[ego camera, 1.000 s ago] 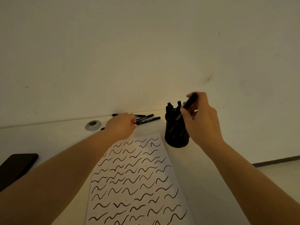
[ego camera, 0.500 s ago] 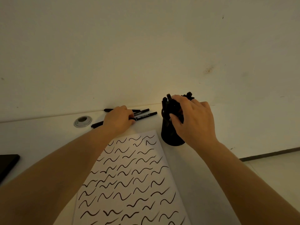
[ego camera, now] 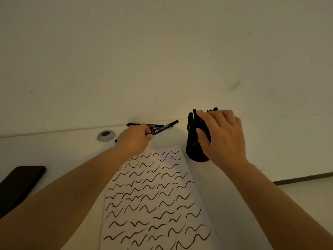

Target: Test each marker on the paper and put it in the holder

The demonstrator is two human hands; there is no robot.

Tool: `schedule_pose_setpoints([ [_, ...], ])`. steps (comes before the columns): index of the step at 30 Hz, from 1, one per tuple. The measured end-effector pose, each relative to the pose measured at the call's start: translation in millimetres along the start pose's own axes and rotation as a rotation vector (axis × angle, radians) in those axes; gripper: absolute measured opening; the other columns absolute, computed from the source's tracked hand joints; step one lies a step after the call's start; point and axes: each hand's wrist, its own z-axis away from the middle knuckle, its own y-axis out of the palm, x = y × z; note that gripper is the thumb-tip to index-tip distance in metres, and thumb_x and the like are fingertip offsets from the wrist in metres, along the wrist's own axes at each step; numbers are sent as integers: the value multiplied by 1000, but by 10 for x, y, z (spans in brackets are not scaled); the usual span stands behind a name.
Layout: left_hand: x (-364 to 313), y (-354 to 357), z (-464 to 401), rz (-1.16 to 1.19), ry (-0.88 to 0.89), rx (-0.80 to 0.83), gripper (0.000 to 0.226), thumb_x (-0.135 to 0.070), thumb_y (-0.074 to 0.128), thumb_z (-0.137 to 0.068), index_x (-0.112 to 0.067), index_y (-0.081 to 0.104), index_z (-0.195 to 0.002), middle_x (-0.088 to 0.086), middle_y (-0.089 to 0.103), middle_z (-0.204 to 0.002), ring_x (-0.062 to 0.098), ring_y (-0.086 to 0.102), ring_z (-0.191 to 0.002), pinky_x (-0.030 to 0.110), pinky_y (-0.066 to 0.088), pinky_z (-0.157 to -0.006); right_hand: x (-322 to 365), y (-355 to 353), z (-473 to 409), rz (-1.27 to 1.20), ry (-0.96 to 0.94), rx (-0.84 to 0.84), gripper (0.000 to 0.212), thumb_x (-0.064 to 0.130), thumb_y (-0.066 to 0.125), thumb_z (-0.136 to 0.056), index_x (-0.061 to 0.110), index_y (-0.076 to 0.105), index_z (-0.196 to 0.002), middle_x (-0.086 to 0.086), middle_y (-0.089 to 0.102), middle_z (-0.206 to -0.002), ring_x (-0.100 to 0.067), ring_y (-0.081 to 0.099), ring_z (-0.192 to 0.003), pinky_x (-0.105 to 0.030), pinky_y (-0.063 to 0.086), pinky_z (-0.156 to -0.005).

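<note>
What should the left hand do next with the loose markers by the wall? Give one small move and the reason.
Probably close the left hand on one marker and bring it to the paper for a test stroke. Its fingers already lie on the loose markers, which are not yet in the holder, and the right hand rests over the holder's top with no marker visible in it.

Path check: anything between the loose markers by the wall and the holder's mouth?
Table between the loose markers and the black holder is bare. But the right hand lies over the holder's top and the markers standing in it, covering the mouth. The left hand is already on the loose markers.
</note>
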Motion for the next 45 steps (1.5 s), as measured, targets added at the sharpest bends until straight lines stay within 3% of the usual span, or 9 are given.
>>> schedule_pose_setpoints([
  [4,-84,-240,510,334,-13,-3,15,-31,51,-90,-21,56,-100,-5,67,-88,12,63,-82,33,52,-72,329,-148,153,-206,-91,1,13,14,57,-82,10,67,-88,-1,66,-79,-20,57,-76,-30,44,-66],
  [7,-171,-358,975,520,19,14,3,-30,54,-88,-32,53,-90,-13,67,-81,-2,62,-76,19,47,-70,672,-244,348,-504,207,228,14,28,53,-89,23,66,-89,12,63,-72,-4,54,-63,-21,46,-57],
  [10,-241,-405,1425,597,66,38,12,-30,57,-86,-39,50,-82,-17,67,-78,-9,61,-73,12,43,-66,948,-290,531,-858,533,389,15,44,47,-85,37,59,-90,11,64,-68,-4,57,-62,-19,48,-56],
  [14,-256,-355,1881,599,112,52,11,-34,60,-82,-42,53,-82,-18,67,-75,-9,61,-71,8,44,-63,1191,-376,810,-1061,590,371,16,35,47,-89,33,63,-92,14,64,-65,0,54,-55,-12,41,-50],
  [22,-203,-270,2438,565,201,196,18,-37,44,-91,-44,55,-79,-32,61,-68,-9,58,-64,1,38,-60,1467,-571,1244,-1156,739,241,26,31,42,-92,25,64,-81,11,57,-53,1,50,-51,-10,41,-51],
  [33,-344,-384,2670,508,215,52,16,-44,47,-85,-45,56,-73,-25,59,-63,-3,57,-66,20,50,-65,1637,-803,1309,-1202,736,221,26,29,44,-91,16,58,-73,9,54,-49,-1,49,-49,-12,42,-50],
  [41,-459,-315,2646,97,279,-255,30,-49,39,-90,-34,63,-101,-13,65,-77,4,48,-62,13,33,-55,1597,-713,1274,-1176,1038,84,28,36,47,-91,20,58,-70,9,47,-49,-10,44,-53,-26,41,-55],
  [43,-373,-306,2698,47,289,-279,31,-49,39,-89,-33,63,-100,-12,66,-80,6,50,-61,18,40,-55,1353,-718,1226,-1172,1254,-25,27,37,47,-92,19,55,-73,3,46,-56,-11,41,-52,-26,37,-53],
  [45,-236,-325,2755,103,230,-290,38,-51,36,-88,-30,64,-101,-10,68,-80,9,58,-63,27,50,-58,1032,-778,1215,-1105,1298,-147,25,36,48,-91,20,55,-73,1,46,-63,-10,40,-54,-26,36,-54],
])
